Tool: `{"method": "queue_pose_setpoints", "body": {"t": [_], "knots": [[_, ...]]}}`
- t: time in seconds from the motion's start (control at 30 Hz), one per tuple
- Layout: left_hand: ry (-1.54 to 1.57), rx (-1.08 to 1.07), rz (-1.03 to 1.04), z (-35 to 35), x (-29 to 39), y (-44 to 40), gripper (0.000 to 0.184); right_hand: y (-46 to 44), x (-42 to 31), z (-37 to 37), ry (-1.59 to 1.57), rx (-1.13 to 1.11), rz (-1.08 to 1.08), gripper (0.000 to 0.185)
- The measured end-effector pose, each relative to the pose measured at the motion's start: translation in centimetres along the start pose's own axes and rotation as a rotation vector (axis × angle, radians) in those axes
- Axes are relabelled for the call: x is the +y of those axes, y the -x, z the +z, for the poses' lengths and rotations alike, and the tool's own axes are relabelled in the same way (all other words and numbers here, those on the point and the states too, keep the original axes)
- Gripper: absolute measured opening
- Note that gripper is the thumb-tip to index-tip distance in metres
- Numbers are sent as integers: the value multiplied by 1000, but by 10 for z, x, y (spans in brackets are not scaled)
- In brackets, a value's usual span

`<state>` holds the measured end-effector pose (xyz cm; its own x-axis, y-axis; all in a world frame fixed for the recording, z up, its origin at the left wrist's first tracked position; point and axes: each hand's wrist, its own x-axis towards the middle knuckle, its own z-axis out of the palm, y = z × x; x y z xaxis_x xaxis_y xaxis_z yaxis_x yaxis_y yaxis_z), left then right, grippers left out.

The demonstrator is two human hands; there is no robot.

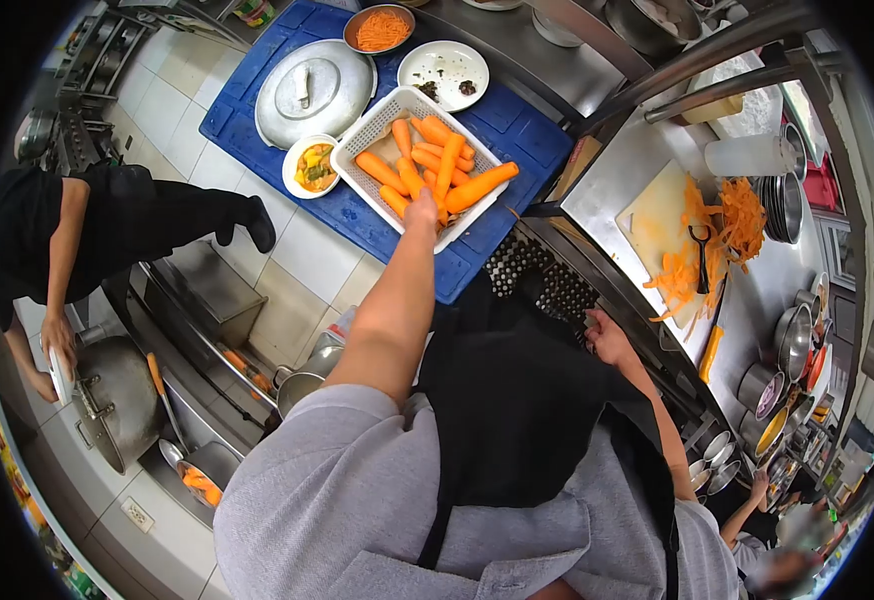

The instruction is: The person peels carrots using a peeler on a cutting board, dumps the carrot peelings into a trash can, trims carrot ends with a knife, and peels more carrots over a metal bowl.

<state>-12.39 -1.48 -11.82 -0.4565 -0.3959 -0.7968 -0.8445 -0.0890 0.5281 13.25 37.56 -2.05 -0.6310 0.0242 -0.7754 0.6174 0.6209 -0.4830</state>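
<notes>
several carrots (448, 160) at left hand (421, 209), fingertips hidden | right hand (609, 338) | both grips unclear

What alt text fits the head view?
A person's left hand reaches into a white basket of carrots on a blue surface. The right hand is beside a steel counter with a cutting board, a peeler and carrot peelings. At left, a co-worker in black holds a white object.
</notes>
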Motion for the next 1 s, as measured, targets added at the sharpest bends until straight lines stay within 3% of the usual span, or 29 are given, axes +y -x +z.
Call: {"method": "queue_pose_setpoints", "body": {"t": [0.07, 0.17, 0.27, 0.3, 0.43, 0.53, 0.67, 0.73, 0.83, 1.0], "knots": [[54, 57, -39, 11, 10, -6, 74, -4, -4, 1, -7, 2, -15, 53], [213, -50, -31, 21, 8, -26, 71, -1, -20, -1, -63, 2, -20, 52], [43, -120, -1, 17, -28, -80, 81, 4, -29, -1, -117, -12, 23, 52], [205, -108, -13, 18, -31, -65, 77, 6, -27, 0, -131, -18, 45, 52], [70, -176, 51, 15, -39, -47, 70, 10, -2, 10, 6, -39, 16, 51], [17, -51, 42, 27, -47, -59, 65, 9, 7, 12, -7, -76, 38, 50], [125, -55, -59, 24, -42, -62, 67, 2, 11, 5, 50, -57, 17, 50], [304, -36, -49, 9, -10, 5, 72, -7, 5, 2, 11, -61, 37, 49], [256, -148, -125, -18, -5, 16, 74, -9, -32, -4, 56, -51, 16, 46], [206, -444, 7, -72, -12, 43, 67, -40, -59, 5, 130, -43, -167, 46]]}}
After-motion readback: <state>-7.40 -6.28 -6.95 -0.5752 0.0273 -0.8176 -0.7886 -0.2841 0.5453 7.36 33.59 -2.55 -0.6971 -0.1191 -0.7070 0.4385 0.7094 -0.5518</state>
